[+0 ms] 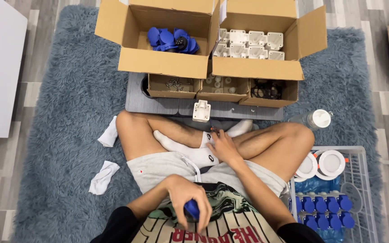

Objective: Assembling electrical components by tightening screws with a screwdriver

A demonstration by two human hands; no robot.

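Cross-legged on grey shag rug (68, 112), my left hand (190, 202) clenches a blue cap (191, 209) while my right hand (221, 146) rests slack on my sock (190, 150); firm grip seems wise.

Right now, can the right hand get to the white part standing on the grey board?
Probably yes. The right hand rests on the crossed ankles just short of the white part, which stands on the near edge of the grey board; nothing lies between them.
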